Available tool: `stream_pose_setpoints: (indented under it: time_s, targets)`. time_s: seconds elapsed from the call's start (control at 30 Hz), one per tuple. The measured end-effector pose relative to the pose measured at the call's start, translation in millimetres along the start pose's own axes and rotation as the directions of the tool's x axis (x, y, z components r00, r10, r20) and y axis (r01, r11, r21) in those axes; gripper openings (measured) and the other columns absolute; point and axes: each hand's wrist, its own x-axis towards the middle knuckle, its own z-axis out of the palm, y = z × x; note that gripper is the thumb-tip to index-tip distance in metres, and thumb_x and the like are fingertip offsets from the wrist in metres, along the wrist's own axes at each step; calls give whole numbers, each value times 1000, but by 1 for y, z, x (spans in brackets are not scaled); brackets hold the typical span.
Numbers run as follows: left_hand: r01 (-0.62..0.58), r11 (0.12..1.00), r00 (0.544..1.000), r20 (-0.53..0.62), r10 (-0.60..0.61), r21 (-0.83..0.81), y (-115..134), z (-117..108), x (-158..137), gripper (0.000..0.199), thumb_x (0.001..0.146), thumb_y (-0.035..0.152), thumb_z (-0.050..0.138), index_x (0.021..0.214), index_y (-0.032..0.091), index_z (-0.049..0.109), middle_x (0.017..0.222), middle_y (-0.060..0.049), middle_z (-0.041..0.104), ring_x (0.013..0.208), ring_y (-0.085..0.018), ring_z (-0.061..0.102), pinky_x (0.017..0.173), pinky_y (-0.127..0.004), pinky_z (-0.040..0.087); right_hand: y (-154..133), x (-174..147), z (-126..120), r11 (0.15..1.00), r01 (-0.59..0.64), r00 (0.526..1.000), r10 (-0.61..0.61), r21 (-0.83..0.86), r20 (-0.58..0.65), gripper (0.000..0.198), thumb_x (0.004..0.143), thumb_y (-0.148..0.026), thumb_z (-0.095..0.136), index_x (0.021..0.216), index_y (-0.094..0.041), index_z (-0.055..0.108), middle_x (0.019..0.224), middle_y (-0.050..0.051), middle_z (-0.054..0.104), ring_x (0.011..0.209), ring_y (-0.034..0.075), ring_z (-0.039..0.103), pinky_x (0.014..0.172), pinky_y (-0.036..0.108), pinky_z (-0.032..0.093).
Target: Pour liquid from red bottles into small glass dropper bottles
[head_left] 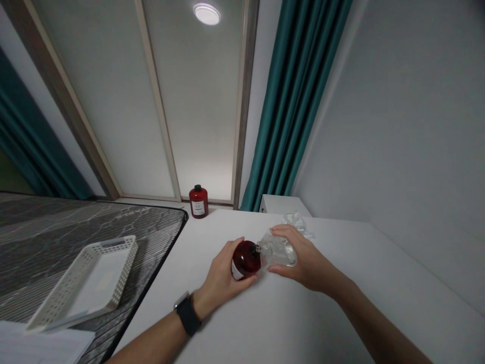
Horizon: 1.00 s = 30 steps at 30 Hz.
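My left hand (223, 275) is wrapped round a dark red bottle (248, 257) with a white label, held over the white table (242, 323). In my right hand (299, 258) is a clear bottle (276, 250), tipped on its side with its neck towards the left. The clear bottle's mouth meets the top of the red one; whether they touch I cannot tell. Behind my right hand lies some crumpled clear plastic (297, 222). A second red bottle (199, 202) with a black cap stands upright at the table's far left corner.
On the grey patterned surface (159, 227) to the left sits a white perforated basket (127, 268). Papers (45, 344) lie in front of it. A white cabinet (286, 205) stands behind the table, beside a green curtain (288, 101). A wall (409, 126) rises on the right.
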Motion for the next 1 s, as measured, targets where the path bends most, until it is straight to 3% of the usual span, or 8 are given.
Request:
stream_pose_setpoints:
  time_s: [1.0]
  targets:
    - [27,999,1000,0,-27,-44,-2,3,-3,79,74,30,79,140,24,35,126,-10,57,116,-28,58,100,-44,49,-1,1,-2,1000,11,1000,-11,-17,8,59,75,-28,79,125,-19,48,129,17,59,122,30,57,103,50,50]
